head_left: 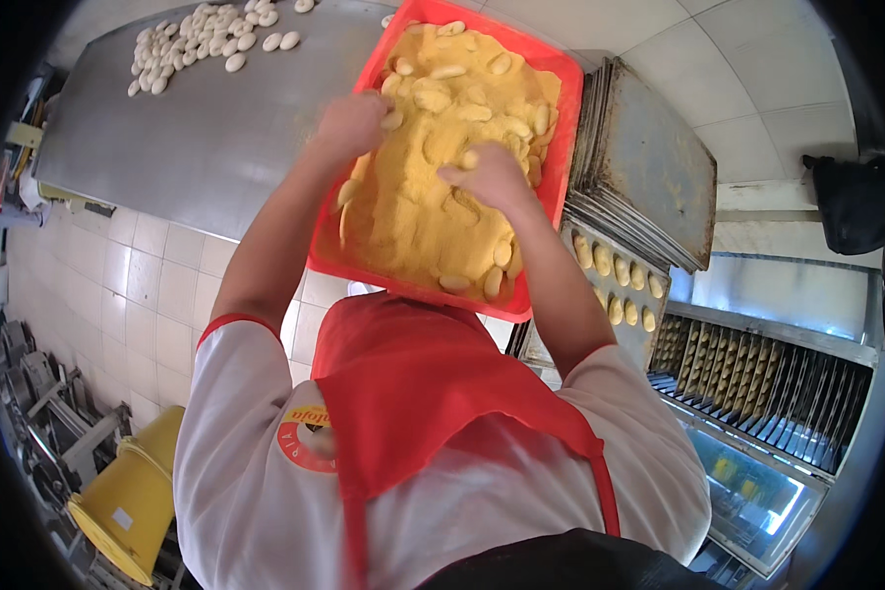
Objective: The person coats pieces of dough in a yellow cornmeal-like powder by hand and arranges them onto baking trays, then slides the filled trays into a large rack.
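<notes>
A red plastic tub (565,98) holds yellow crumb-like powder (413,226) with oval pale dough pieces (447,72) scattered through it. My left hand (359,123) is over the tub's left side, slightly blurred, fingers curled at some dough; what they grip is unclear. My right hand (487,180) is lower and further right, inside the tub, closed on a powder-coated dough piece (470,157), its thumb pointing left. Powder hides parts of several pieces.
A steel table (167,138) bears many white dough pieces (206,34). Stacked metal trays (649,157) stand right of the tub, above a tray of coated pieces (619,265). A loaded rack (757,393) is lower right; a yellow bucket (123,492) and metal equipment (59,413) are lower left.
</notes>
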Action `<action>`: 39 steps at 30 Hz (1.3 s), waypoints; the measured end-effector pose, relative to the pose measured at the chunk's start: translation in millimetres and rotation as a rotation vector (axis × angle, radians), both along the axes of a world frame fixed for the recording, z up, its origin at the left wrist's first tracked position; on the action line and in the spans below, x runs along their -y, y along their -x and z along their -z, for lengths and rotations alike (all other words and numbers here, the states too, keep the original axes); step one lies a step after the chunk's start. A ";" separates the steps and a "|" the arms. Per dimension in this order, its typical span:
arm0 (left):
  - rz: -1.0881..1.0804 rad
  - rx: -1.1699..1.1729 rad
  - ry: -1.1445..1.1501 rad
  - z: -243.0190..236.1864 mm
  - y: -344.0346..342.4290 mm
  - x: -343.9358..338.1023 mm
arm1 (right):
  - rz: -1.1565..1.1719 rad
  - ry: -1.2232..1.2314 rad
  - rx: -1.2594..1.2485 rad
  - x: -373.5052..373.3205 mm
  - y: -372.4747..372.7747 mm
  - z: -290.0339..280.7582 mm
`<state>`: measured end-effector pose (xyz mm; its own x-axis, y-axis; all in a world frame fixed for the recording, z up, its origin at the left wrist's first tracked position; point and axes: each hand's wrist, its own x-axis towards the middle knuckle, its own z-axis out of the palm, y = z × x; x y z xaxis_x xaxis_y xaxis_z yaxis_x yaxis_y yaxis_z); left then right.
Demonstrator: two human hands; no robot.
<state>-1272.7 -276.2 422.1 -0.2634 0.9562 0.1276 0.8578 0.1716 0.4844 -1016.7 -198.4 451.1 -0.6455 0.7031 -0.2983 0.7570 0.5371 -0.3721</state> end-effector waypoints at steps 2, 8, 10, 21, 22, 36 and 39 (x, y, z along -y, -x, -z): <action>0.150 -0.258 0.158 20.3 9.5 -6.8 | -0.103 -0.020 0.000 -4.4 4.8 8.9; -0.122 1.139 -0.211 -9.4 3.0 35.1 | 0.103 0.054 -0.311 -60.6 -16.0 -6.4; -0.184 1.286 -0.239 -16.3 3.4 45.9 | 0.171 -0.041 -0.358 -98.0 -3.3 3.8; -0.328 1.830 -0.371 2.2 -40.5 153.2 | -0.248 -0.408 -0.062 36.9 -54.1 29.5; -0.311 1.828 -0.335 2.8 -44.8 161.6 | -0.122 -0.240 -0.211 49.0 -62.6 32.3; -0.199 1.728 -0.196 -3.5 -102.9 195.2 | 0.449 0.300 -0.560 46.3 -58.0 29.7; -0.184 1.790 -0.178 -2.8 -143.3 198.6 | 0.650 0.561 -0.962 61.0 -121.9 3.1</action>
<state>-1129.3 -474.8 424.9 -0.2721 0.9102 -0.3122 -0.6890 0.0422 0.7235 -894.8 -259.4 448.0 -0.3531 0.8980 -0.2626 0.1225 -0.2339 -0.9645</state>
